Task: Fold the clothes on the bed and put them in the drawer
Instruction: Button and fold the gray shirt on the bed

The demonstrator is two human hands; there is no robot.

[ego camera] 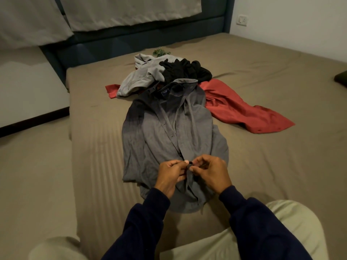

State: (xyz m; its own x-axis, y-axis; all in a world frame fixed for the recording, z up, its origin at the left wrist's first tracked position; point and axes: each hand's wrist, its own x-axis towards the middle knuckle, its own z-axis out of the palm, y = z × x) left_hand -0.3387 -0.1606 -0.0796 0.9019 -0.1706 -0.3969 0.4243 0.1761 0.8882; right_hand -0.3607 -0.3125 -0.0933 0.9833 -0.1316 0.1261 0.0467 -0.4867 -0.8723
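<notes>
A dark grey button-up shirt [169, 132] lies face up on the bed [93, 147], collar at the far end, hem towards me. My left hand [170, 175] and my right hand [210, 173] pinch the shirt's front placket near the lower buttons, fingertips meeting at a small dark button. Behind the collar sits a heap: a light grey garment [142, 76], a black garment [185, 70] and a red garment [240, 107] spread to the right. No drawer is in view.
A small green item [161, 52] lies beyond the heap. A dark headboard [131, 42] and pale curtains [112, 12] stand at the far end. My knees in light trousers [281, 231] rest on the near part of the bed. A dark cushion [341, 79] pokes in at the right edge.
</notes>
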